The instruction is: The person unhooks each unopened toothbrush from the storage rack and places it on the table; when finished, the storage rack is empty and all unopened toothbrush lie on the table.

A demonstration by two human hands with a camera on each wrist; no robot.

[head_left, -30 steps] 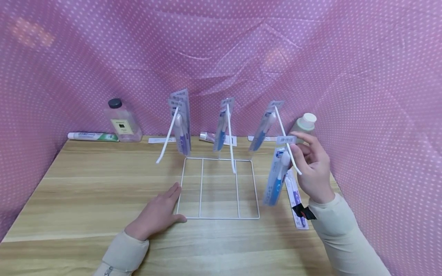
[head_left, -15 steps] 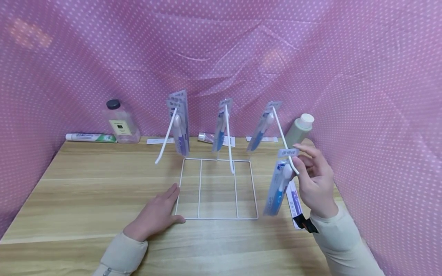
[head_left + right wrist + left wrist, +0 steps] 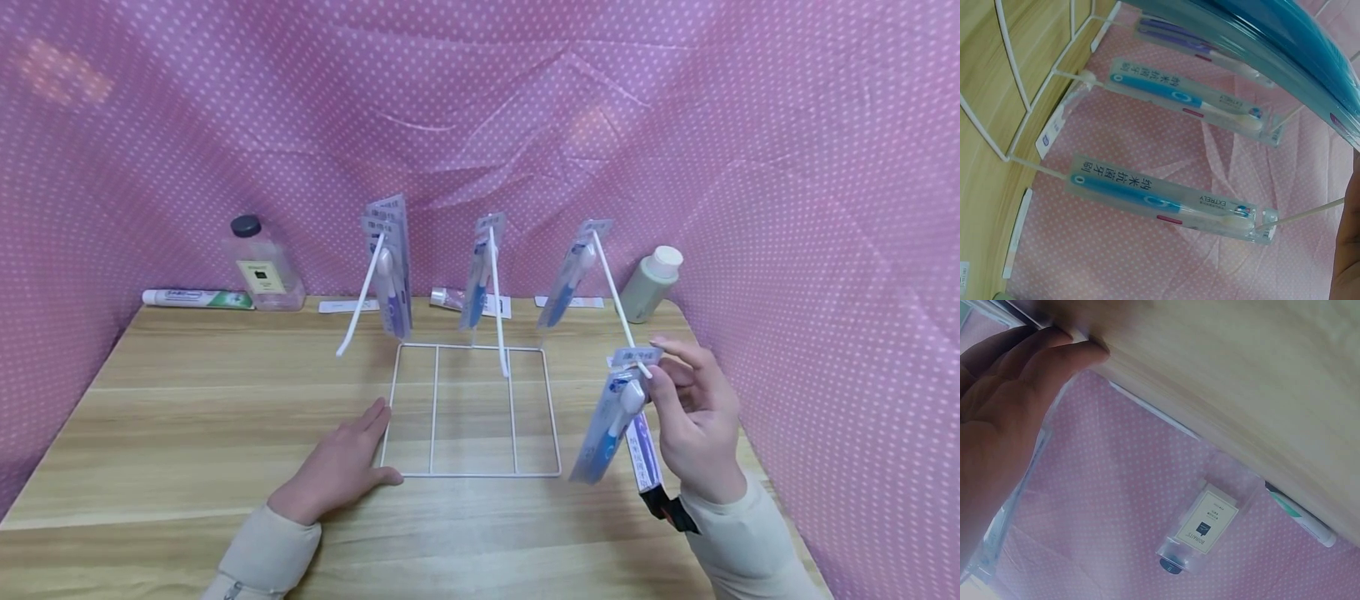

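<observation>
My right hand point(image 3: 699, 429) pinches the top tab of a packaged blue toothbrush point(image 3: 606, 433) near the front tip of the rack's right hook point(image 3: 613, 292). That pack hangs tilted and looms close in the right wrist view, its blue side point(image 3: 1285, 37) across the top. Farther back on the same hook hangs another blue toothbrush pack point(image 3: 567, 279). The middle hook bears a blue pack point(image 3: 477, 287), and several packs, the front one purple point(image 3: 393, 287), are on the left hook. My left hand point(image 3: 337, 467) lies by the white wire rack's base point(image 3: 433, 417), fingers and thumb at its left side.
A purple toothbrush pack point(image 3: 643, 454) lies on the table beneath my right wrist. Along the back are a toothpaste tube point(image 3: 198, 298), a clear bottle with a black cap point(image 3: 266, 275), a small tube point(image 3: 450, 297) and a green bottle point(image 3: 648, 287). Pink dotted cloth point(image 3: 480, 108) surrounds the table.
My right hand has drawn the blue toothbrush pack along the right hook toward me, to near its front tip. The green bottle shows more fully. My left hand stays in place.
</observation>
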